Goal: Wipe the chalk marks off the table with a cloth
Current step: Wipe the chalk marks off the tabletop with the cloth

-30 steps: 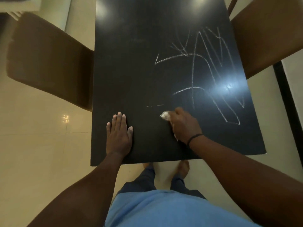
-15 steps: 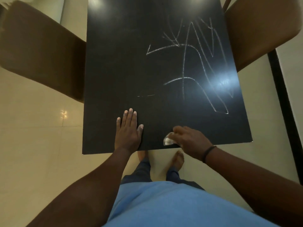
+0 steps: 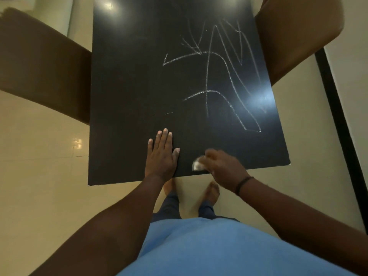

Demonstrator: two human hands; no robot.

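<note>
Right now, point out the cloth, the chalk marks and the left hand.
cloth (image 3: 197,165), head view, the white bunched end.
chalk marks (image 3: 225,62), head view, a long stroke.
left hand (image 3: 161,156), head view, its back.

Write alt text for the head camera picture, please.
A person's right hand holds a small white cloth at the near edge of a black table, left hand flat beside it; white chalk marks cover the far right, with brown chairs on both sides.
</note>
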